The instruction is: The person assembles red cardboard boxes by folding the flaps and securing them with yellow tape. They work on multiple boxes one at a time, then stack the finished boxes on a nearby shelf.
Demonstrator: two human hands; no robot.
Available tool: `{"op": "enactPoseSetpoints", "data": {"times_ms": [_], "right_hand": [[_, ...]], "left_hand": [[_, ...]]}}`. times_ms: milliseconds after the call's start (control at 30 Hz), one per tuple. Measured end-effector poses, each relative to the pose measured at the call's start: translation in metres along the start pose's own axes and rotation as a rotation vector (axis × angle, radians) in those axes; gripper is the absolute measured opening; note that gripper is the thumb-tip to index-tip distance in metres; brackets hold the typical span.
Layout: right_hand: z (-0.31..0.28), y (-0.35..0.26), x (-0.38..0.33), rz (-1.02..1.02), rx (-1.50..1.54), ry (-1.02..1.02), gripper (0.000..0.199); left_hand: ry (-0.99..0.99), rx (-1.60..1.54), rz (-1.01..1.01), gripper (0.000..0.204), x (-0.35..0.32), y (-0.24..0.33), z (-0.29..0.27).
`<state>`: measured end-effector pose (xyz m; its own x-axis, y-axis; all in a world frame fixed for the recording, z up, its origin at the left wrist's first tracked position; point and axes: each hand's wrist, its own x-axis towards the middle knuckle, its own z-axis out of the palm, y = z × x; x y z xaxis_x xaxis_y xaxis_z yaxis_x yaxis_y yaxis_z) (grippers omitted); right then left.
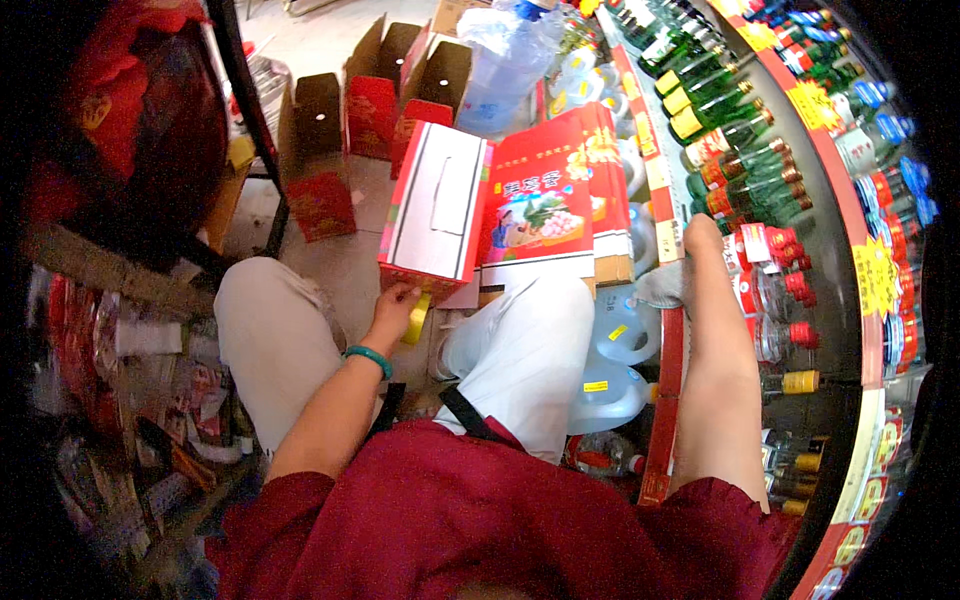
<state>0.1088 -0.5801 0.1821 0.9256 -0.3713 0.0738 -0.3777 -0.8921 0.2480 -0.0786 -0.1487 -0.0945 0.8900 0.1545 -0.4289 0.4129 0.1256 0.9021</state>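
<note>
Carton, red and white [430, 205], one, upper face white with an outlined handle shape, contents hidden; located between the knees and the open cartons, beside flat red printed cardboard [545, 190]. Left hand [398, 308]: fingers curled at the carton's near end, a yellow item [417, 318] just beside them; cannot tell whether the grip pinches either. Right hand [703, 236]: at the shelf, near a grey piece [662, 287]; grip unreadable. Tall red cartons [322, 205], open-topped, brown inside, on the floor. Translucent handled jugs [608, 398], yellow-labelled, below the shelf. Green glass bottles [712, 118], capped, in rows; red-capped clear bottles [775, 335] nearer.
</note>
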Motion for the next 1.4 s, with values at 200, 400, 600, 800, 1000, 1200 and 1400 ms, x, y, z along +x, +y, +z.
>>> {"op": "enactPoseSetpoints", "data": {"times_ms": [200,400,600,800,1000,1200,1400], "right_hand": [[0.020,0.021,0.021,-0.066,-0.011,0.002,0.022],[0.023,0.022,0.024,-0.090,0.012,-0.015,0.026],[0.025,0.029,0.020,-0.095,0.028,0.057,0.030],[-0.019,-0.028,-0.032,-0.450,0.567,0.613,0.030],[-0.008,-0.160,-0.219,-0.801,0.680,-0.038,0.021],[0.055,-0.219,-0.270,-0.964,0.569,-0.162,0.019],[0.068,-0.236,-0.276,-0.936,0.467,-0.062,0.020]], "left_hand": [[0.040,-0.030,0.041,0.026,-0.009,0.008,0.005],[0.003,-0.028,0.056,0.026,-0.010,0.013,0.001],[0.040,-0.002,0.026,0.025,-0.011,0.012,0.004],[0.072,0.030,0.074,0.026,-0.017,0.017,0.006],[0.042,0.101,-0.002,0.038,-0.022,0.026,0.003],[0.000,0.075,0.053,0.027,-0.006,0.005,0.003],[0.016,0.049,0.076,0.020,-0.008,0.008,0.005]]}}
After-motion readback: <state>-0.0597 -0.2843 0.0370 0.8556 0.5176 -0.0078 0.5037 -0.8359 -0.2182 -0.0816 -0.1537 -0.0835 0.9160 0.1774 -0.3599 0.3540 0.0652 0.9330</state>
